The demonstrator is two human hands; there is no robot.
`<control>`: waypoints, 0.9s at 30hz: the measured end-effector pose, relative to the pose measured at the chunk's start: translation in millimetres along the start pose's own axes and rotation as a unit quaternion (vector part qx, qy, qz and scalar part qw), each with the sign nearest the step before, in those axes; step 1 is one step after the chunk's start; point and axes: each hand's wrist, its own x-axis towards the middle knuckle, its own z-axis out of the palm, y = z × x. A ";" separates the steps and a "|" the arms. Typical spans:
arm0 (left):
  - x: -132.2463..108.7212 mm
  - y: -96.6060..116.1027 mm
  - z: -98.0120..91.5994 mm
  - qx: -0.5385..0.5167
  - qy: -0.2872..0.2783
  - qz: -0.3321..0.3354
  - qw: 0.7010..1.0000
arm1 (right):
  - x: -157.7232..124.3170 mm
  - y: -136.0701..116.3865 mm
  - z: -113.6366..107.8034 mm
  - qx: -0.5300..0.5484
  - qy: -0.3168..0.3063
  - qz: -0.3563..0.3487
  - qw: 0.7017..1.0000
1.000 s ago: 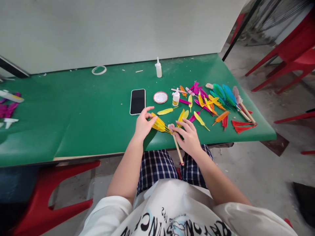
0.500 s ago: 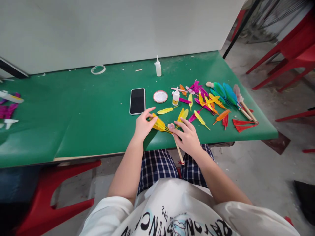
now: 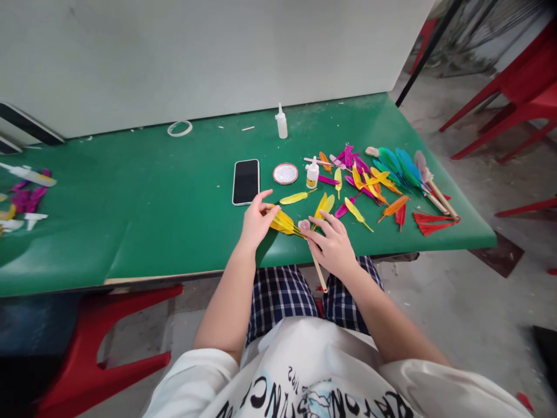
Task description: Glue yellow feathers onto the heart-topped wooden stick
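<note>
My left hand (image 3: 256, 222) pinches the tips of several yellow feathers (image 3: 283, 222) at the table's near edge. Their quills run right to a small pinkish round piece (image 3: 303, 225) at the top of a wooden stick (image 3: 319, 270). My right hand (image 3: 333, 241) grips this stick just below the pinkish piece, its other fingers spread above. More yellow feathers (image 3: 322, 207) fan out on the stick's right side. A single yellow feather (image 3: 297, 197) lies just beyond my hands. What is under my right fingers is partly hidden.
Behind my hands are a phone (image 3: 246, 182), a round dish of white stuff (image 3: 285, 173) and a small glue bottle (image 3: 312, 173). A second bottle (image 3: 281, 123) stands farther back. Loose purple feathers (image 3: 348, 155), blue-green feathers on sticks (image 3: 402, 165) and a red tassel (image 3: 430, 223) lie right.
The camera view has shifted slightly, so everything sits a little farther right. My hands keep nearly the same hold on the feathers and stick.
</note>
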 end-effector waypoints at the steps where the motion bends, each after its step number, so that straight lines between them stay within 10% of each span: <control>1: 0.3 -0.6 0.8 0.009 -0.003 0.004 1.000 | -0.3 0.1 -0.1 0.000 -0.001 -0.001 1.000; 11: -3.7 29.9 3.9 0.005 0.083 0.102 0.991 | 19.0 -6.0 -9.1 0.132 0.092 0.080 0.984; 20: -39.7 59.1 20.4 -0.161 0.133 0.072 0.975 | 36.7 -19.1 -6.9 0.340 -0.017 0.230 0.912; 27: -66.7 43.9 24.0 -0.173 0.158 0.031 0.972 | 63.7 5.4 -21.3 0.217 0.019 0.065 0.974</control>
